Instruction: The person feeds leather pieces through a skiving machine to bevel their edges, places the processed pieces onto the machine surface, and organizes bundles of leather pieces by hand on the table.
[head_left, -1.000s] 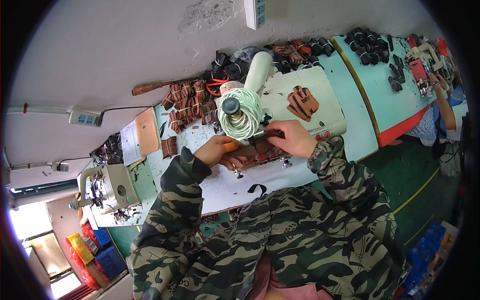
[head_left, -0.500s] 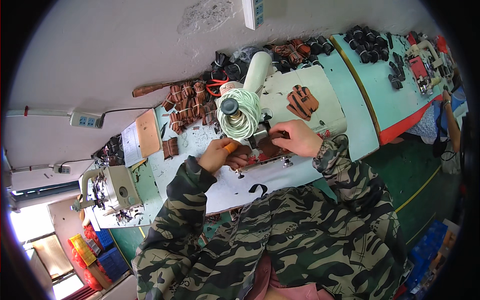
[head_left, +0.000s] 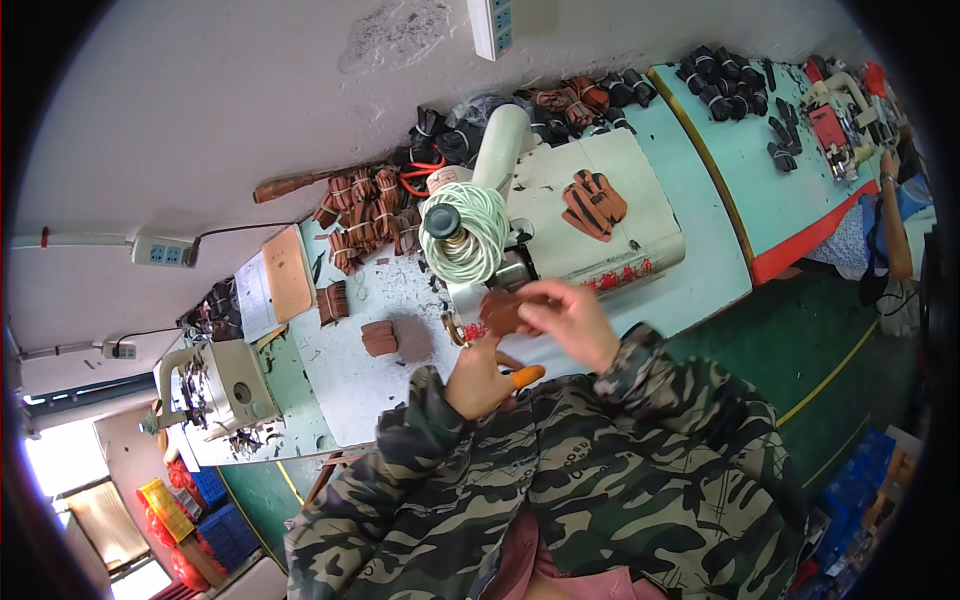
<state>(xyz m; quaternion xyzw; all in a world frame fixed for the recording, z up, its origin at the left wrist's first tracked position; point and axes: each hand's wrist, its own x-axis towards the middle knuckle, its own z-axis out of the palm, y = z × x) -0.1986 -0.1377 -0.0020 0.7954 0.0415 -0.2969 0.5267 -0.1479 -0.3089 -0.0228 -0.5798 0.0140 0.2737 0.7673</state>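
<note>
— Nearest the camouflage jacket, what's happening?

— Left hand (head_left: 480,378) curled round a small orange-handled snipping tool (head_left: 524,376); right hand (head_left: 570,320) pinching a brown leather piece (head_left: 502,312) just above it, fingertips pressed on its edge; trimming seems in hand.

— Next?

— Probably bringing blade to leather; careful aim needed; beyond, the white thread cone (head_left: 463,233) on the cream sewing machine (head_left: 600,215).

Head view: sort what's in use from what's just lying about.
In use: right hand holding brown leather piece; left hand with orange tool; sewing machine; thread cone.
Lying about: leather bundles; black pieces; second machine; paper.
</note>
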